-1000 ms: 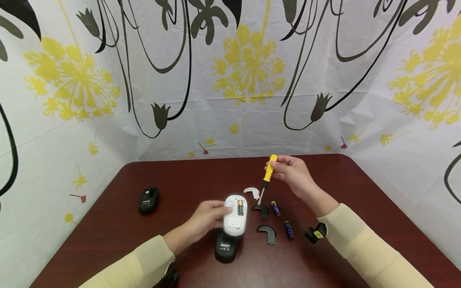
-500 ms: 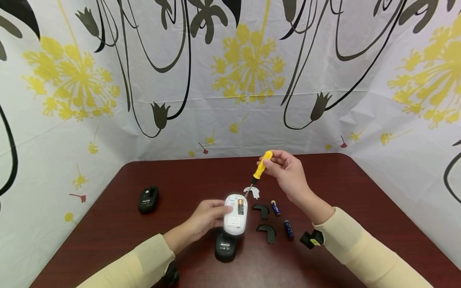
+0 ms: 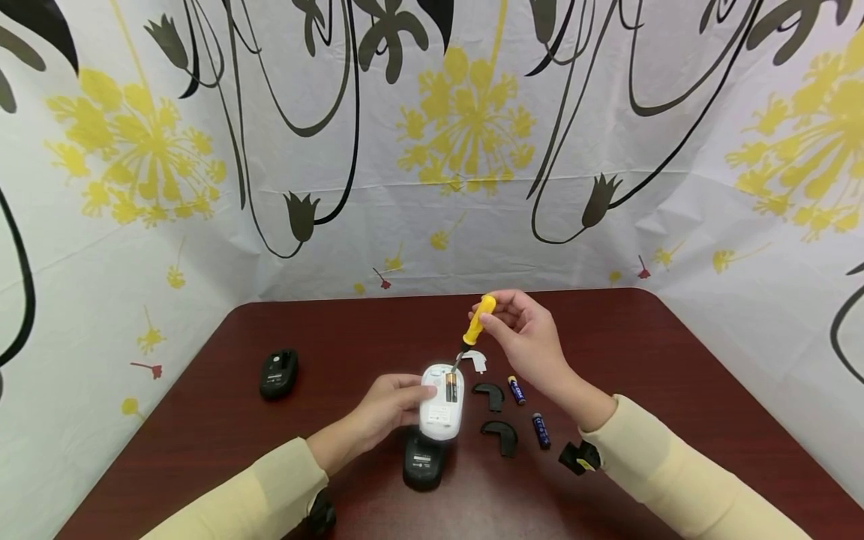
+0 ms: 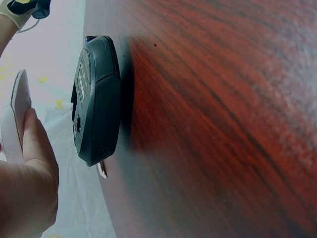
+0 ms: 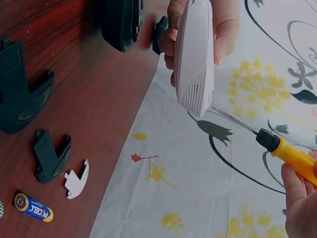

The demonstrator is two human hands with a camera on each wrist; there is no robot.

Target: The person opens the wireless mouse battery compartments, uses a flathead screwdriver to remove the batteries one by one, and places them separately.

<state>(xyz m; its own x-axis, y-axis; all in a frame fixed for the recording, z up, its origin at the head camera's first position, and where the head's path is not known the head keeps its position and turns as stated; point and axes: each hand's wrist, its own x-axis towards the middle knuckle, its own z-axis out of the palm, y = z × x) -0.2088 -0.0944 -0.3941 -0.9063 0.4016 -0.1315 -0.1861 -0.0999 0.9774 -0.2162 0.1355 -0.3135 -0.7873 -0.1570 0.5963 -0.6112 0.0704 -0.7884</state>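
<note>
My left hand [image 3: 388, 405] grips a white computer mouse [image 3: 440, 421] by its side, underside up and raised off the table, with the thumb on the underside. Its battery bay lies uncovered, and copper-and-black batteries [image 3: 451, 390] sit inside. In my right hand [image 3: 529, 341] the fingers pinch the yellow handle of a screwdriver [image 3: 480, 319]. The screwdriver's tip points down at the top end of the bay, right by the batteries. The right wrist view shows the mouse [image 5: 195, 64] edge-on, with the screwdriver shaft [image 5: 235, 119] reaching behind it and its tip hidden.
Below the white mouse lies a black mouse [image 3: 424, 466]; another black mouse [image 3: 278, 374] rests far left. To the right are two black battery covers [image 3: 493, 394], a white cover [image 3: 478, 361] and two blue batteries [image 3: 541, 431]. A patterned cloth [image 3: 432, 262] hangs behind the table.
My right hand has brought the screwdriver left, from over the black cover to the white mouse's battery bay. The left hand and mouse have stayed nearly still.
</note>
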